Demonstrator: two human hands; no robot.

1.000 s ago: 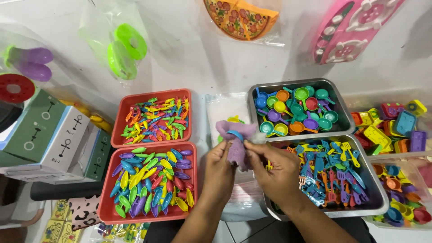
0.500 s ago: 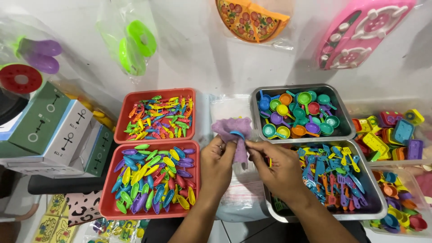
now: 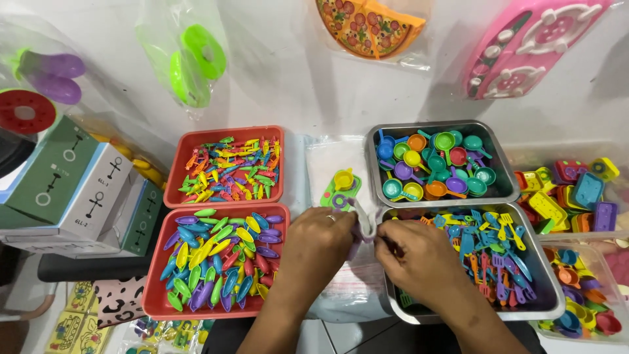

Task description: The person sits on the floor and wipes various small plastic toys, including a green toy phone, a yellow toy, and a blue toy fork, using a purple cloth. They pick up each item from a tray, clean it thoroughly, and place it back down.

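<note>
**Both hands at a small clear bag between the trays**

In the head view, much is hidden from us. The fingertips of our left hand (image 3: 319,244) and right hand (image 3: 419,259) meet over the clear plastic bag (image 3: 341,196), and the purple piece between them is mostly covered — we cannot tell its shape. Both sets of fingers are curled and pressed together at the bag's edge, pinching the plastic; a ring shows on the left hand. Through the bag's upper part we make out a yellow toy cup (image 3: 343,178) on a green and purple piece. Our forearms run off the bottom edge.

The upper red tray (image 3: 175,190) holds tiny mixed-colour toy pieces, too small to name. The lower red tray (image 3: 152,298) holds leaf-shaped pieces in purple, blue, green, yellow and red. The upper metal tray (image 3: 372,134) is full of little toy pans; the lower metal tray (image 3: 550,305) holds toy spatulas and forks, mostly blue, and our right hand overlaps its near-left corner. Clear tubs (image 3: 609,255) at the right, cut off by the frame, carry more bright toys.

The bag lies in the narrow strip of counter between the red and metal trays — little open room there. Stacked boxes (image 3: 72,183) crowd the left edge.
</note>
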